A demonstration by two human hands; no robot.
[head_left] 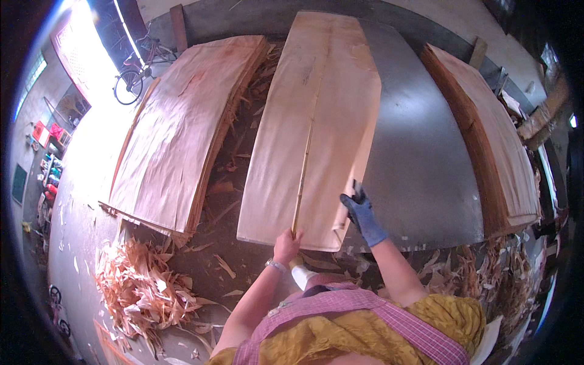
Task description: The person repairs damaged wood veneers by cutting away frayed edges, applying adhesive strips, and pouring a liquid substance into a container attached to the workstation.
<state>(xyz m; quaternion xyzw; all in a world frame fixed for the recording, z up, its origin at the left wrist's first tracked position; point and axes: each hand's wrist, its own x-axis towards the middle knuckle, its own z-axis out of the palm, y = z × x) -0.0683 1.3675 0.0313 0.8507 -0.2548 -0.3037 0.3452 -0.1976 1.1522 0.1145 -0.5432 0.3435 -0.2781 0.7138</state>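
A long pale wood veneer sheet lies in front of me, partly over a smooth grey metal tabletop. Along its length runs a thin bamboo stick. My left hand, bare with a band at the wrist, is closed around the stick's near end. My right hand wears a blue glove with dark fingertips. It is at the sheet's right edge, thumb and fingers apart; whether it touches the wood is unclear. Below it, the sheet's near right corner curls up.
Stacks of veneer stand on the left and right. A heap of wood shavings lies at the lower left, with more scraps at the lower right. A bicycle stands by the bright doorway.
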